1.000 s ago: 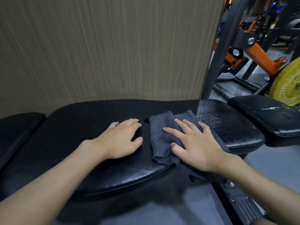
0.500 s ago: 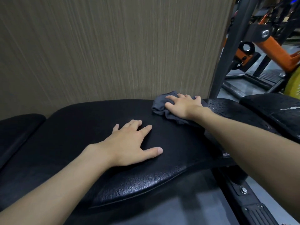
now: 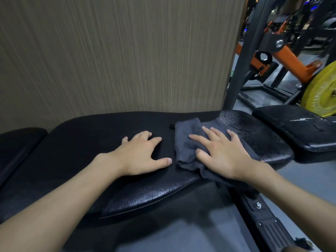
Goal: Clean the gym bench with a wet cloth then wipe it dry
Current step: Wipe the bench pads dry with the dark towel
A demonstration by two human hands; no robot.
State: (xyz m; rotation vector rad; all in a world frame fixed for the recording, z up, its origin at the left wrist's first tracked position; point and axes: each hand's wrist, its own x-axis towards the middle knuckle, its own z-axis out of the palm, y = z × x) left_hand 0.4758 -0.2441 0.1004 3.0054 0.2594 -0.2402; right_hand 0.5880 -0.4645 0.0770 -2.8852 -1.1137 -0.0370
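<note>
A black padded gym bench [image 3: 87,146] runs across the view in front of a wall. A dark grey cloth [image 3: 187,140] lies on its right part, and its near end hangs over the front edge. My right hand [image 3: 221,154] presses flat on the cloth with spread fingers. To the left of the cloth, my left hand [image 3: 143,153] rests flat on the bare pad. The seat pad [image 3: 254,135] to the right of the cloth carries water droplets.
A brown panelled wall [image 3: 118,57] stands right behind the bench. A dark upright post [image 3: 241,57] rises at the bench's right end. Further right are another black pad [image 3: 298,128], a yellow weight plate [image 3: 322,93] and orange machine arms [image 3: 292,59]. Grey floor lies below.
My right hand has drawn the cloth back from the far edge of the bench toward the near edge. My left hand has stayed on the pad, its fingers a little less spread.
</note>
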